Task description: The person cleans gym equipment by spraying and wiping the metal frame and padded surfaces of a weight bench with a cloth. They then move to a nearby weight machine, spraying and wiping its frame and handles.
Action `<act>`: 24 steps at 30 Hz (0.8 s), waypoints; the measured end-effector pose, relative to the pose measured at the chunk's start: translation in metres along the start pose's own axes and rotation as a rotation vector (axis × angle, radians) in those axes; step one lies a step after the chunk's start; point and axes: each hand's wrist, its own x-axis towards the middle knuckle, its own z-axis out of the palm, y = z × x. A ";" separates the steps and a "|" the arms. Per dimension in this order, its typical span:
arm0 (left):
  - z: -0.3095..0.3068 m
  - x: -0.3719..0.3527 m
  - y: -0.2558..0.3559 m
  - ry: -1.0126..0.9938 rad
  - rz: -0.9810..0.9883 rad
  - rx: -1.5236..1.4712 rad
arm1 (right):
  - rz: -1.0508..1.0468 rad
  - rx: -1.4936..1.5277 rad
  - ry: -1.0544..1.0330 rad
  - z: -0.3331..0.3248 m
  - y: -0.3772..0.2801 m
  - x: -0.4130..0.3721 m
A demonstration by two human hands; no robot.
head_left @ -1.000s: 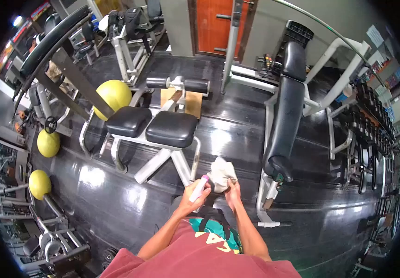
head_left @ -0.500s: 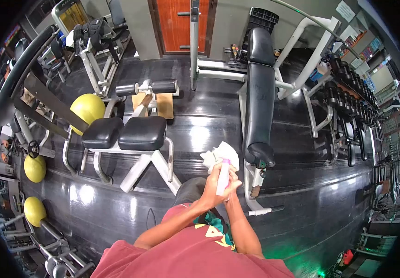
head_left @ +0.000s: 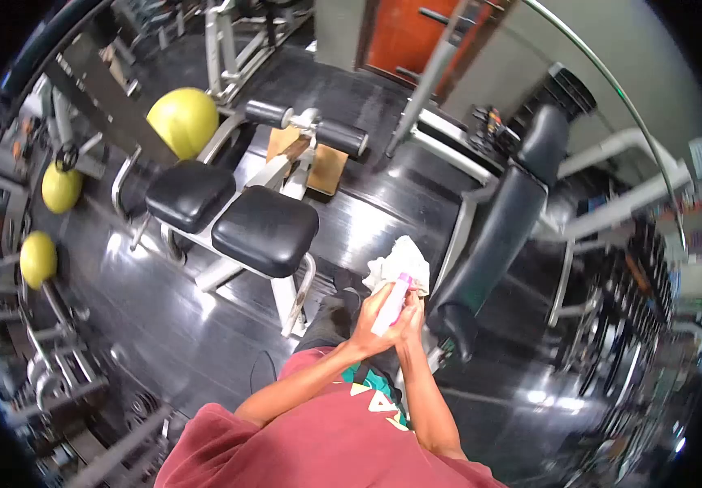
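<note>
A white bottle with a pink top slants upward in front of my shirt. My left hand is wrapped round it from the left. Close against it, my right hand is partly hidden behind the bottle and the left hand. A crumpled white cloth sticks out beyond the fingers of my right hand, which appears closed on it. Just right of my hands is the lower end of a long black padded bench.
A machine with black seat pads stands on the left, its rollers behind. Yellow exercise balls lie farther left. Dumbbell racks line the right side. A thin cable lies on the dark floor near my leg.
The view has turned and tilted, so the bench and seats now appear slanted. The bench is closer to my hands. Both hands keep hold of the bottle and cloth.
</note>
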 end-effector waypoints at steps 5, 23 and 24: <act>-0.012 0.058 -0.051 0.250 -0.340 -0.050 | -0.024 -0.121 -0.030 0.057 -0.061 0.069; -0.095 0.180 -0.219 1.229 -0.699 0.115 | 0.452 -0.551 -0.439 0.238 -0.105 0.341; -0.098 0.187 -0.231 1.291 -0.686 0.159 | 0.464 -0.581 -0.446 0.249 -0.099 0.362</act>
